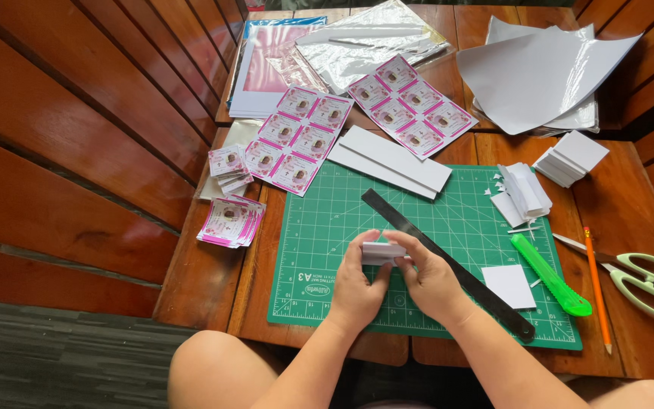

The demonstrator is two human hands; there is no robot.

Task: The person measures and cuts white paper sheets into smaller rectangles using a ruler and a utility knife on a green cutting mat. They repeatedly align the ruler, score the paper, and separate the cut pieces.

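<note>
bare mat (327, 227) left, ruler (448, 261) blocking right

Bright, even daylight from above w/ soft, short shadows under the hands & ruler (448, 261), white glare on the glossy sheets (546, 72) and clear plastic sleeve (369, 42) at top, sharp focus throughout, slight wide-angle bending of bench slats (77, 113) at edges.

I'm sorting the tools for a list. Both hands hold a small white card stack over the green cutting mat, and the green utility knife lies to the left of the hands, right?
Not quite. In the head view the left hand and right hand do hold the small white card stack over the green cutting mat, but the green utility knife lies to the right of the hands, beyond the black ruler.
</note>
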